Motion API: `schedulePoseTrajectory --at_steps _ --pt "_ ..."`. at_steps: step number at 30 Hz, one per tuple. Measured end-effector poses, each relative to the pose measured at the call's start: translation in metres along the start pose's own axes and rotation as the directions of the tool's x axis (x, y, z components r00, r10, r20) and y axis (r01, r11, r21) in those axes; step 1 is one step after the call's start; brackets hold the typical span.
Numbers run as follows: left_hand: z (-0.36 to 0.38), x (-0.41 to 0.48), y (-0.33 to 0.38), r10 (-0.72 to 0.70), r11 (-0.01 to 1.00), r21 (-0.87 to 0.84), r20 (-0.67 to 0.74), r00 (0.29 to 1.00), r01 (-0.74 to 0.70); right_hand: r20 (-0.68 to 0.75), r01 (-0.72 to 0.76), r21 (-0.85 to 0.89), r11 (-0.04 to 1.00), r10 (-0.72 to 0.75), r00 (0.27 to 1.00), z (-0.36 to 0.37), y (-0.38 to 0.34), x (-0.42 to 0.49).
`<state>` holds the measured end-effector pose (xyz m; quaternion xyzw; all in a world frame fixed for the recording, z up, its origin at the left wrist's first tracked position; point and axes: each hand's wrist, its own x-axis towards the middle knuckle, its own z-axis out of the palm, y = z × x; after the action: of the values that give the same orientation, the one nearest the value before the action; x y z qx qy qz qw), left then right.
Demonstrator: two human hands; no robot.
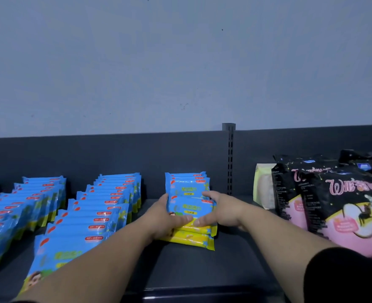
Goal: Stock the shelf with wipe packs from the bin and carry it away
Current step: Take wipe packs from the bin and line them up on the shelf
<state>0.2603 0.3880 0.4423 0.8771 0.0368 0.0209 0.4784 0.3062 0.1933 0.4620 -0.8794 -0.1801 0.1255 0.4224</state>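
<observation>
Both the left hand [162,216] and right hand [222,212] grip wipe packs [190,207], curled fingers [210,195] partly hidden behind.

Both hands, left hand [162,215] and right hand [221,209], are gripping wipe packs [190,207] on the shelf [202,267], left of black-and-pink bags [342,204].

Dark shelf [202,267]: blue wipe packs [106,204] in rows, black-pink bags [342,206] right
</observation>
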Motion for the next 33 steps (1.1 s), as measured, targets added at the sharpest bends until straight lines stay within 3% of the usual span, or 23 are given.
schedulePoseTrajectory --at_steps 3,7,12,19,24,30,33 --pt "-0.002 0.005 0.001 0.023 0.999 -0.023 0.028 0.999 -0.023 0.013 0.015 0.072 0.997 -0.016 1.0 0.003 0.0 0.003" --pt "0.0 0.006 -0.002 0.108 0.994 0.026 -0.057 0.993 -0.107 -0.038 0.111 0.105 0.988 -0.108 0.993 0.007 0.004 0.002" --pt "-0.005 0.0 0.001 0.187 0.982 0.071 -0.16 0.969 -0.178 -0.127 0.281 -0.021 0.959 -0.281 0.951 0.009 -0.001 -0.001" --pt "0.003 0.012 0.005 0.33 0.943 0.155 -0.332 0.884 -0.294 -0.316 0.42 -0.226 0.879 -0.474 0.822 0.017 -0.001 0.016" --pt "0.008 0.023 0.0 0.327 0.939 0.217 -0.31 0.893 -0.268 -0.333 0.339 -0.234 0.911 -0.403 0.853 0.018 0.013 0.028" --pt "0.0 0.036 0.0 0.183 0.98 -0.012 -0.342 0.922 -0.199 -0.351 0.248 0.082 0.965 -0.205 0.913 0.007 0.016 0.046" --pt "0.003 0.04 -0.001 0.181 0.983 0.044 -0.317 0.931 -0.176 -0.33 0.195 -0.009 0.981 -0.187 0.925 0.007 0.015 0.048"
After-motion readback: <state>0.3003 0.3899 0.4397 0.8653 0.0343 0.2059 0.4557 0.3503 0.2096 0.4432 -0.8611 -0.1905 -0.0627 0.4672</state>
